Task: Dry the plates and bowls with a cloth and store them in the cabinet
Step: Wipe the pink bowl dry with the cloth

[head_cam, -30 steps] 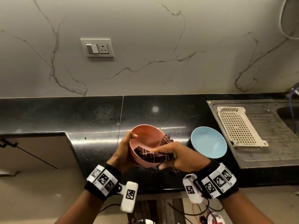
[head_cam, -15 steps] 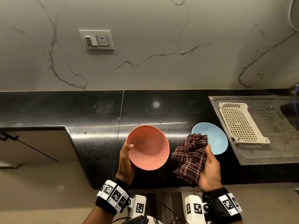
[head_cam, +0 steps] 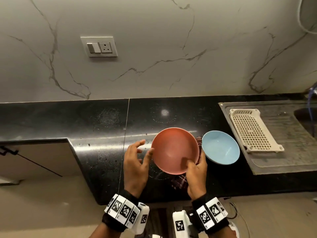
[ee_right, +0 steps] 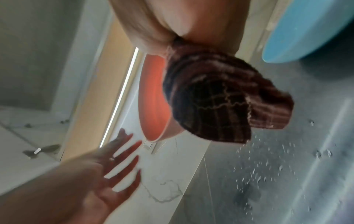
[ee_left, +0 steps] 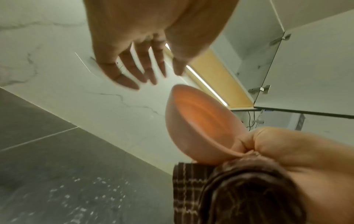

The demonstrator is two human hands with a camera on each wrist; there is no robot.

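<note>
A pink bowl [head_cam: 173, 148] is held above the black countertop [head_cam: 85, 126]. My right hand [head_cam: 193, 164] pinches its near rim, thumb inside. The same hand bunches a dark checked cloth [head_cam: 179, 182] under the bowl. The wrist views show the cloth [ee_right: 216, 97] pressed against the outside of the pink bowl [ee_left: 199, 124]. My left hand [head_cam: 145, 148] is just left of the bowl with fingers spread, holding nothing. A light blue bowl [head_cam: 221, 148] stands on the counter right of the pink one.
A white perforated tray [head_cam: 252, 129] lies on the steel drainboard [head_cam: 291, 152] to the right, beside the sink. Water drops speckle the counter [ee_right: 258, 166]. An upper cabinet [ee_left: 268, 68] shows overhead in the left wrist view. A wall socket [head_cam: 99, 47] sits on the marble backsplash.
My right hand wiped inside the bowl, drew away with the cloth, then came back and took the bowl by its rim. My left hand let go and opened.
</note>
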